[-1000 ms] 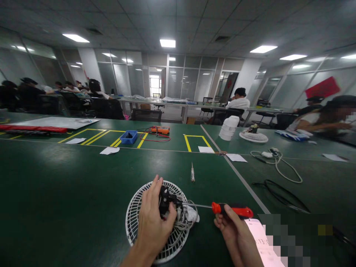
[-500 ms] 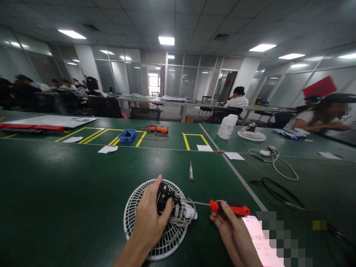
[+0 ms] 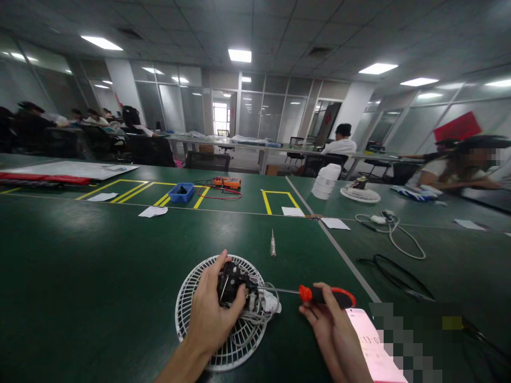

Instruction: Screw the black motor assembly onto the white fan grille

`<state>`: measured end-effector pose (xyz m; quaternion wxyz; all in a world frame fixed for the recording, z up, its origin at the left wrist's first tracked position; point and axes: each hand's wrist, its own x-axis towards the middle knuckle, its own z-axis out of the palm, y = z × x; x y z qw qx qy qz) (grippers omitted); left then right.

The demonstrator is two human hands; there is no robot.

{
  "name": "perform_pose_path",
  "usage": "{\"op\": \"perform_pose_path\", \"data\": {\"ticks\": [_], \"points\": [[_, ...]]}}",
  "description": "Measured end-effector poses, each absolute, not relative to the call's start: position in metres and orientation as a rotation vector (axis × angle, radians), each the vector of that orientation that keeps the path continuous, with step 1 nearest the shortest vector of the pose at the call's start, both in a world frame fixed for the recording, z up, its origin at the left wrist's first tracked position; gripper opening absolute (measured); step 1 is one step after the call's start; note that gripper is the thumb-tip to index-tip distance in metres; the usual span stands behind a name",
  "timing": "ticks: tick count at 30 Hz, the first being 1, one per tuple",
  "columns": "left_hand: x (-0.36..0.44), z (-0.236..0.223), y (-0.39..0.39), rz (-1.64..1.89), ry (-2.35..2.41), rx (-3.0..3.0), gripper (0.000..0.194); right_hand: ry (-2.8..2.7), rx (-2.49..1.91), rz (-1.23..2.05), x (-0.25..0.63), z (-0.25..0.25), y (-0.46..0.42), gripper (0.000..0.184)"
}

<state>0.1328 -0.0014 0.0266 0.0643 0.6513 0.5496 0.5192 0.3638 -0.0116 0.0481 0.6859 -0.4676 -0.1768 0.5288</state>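
Note:
My left hand (image 3: 217, 306) is closed around a black fan motor (image 3: 229, 284), thumb on its near right side and fingers over its far left. The motor sits on a round white fan grille (image 3: 186, 314) that lies on the green table. White wiring (image 3: 255, 318) is bundled at the motor's right. In my right hand (image 3: 331, 319) is a red and black screwdriver (image 3: 327, 296), held level by its handle. Its shaft points left, and the tip meets the motor's right side; the exact contact point is too small to make out.
Beyond the grille lies a clear-handled small screwdriver (image 3: 273, 246). Farther back are a blue bin (image 3: 181, 193), an orange multimeter (image 3: 227, 183) and a white plastic housing (image 3: 326, 182). Cables (image 3: 395, 234) lie at right. A lit phone (image 3: 375, 346) is beside my right hand. People sit at the surrounding tables.
The screwdriver's handle has turned slightly in my right hand, with its tip still at the motor. My left hand keeps its hold. The whole view has shifted a little.

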Motion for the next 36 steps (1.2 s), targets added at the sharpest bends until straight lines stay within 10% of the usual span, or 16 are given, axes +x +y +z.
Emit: {"op": "perform_pose_path", "data": {"ticks": [36], "points": [[0.1343,0.0248,-0.0038,1.576,1.721,2.031,0.075,-0.373,-0.994,1.258,0.3692,0.0511,-0.013,0.08]]}}
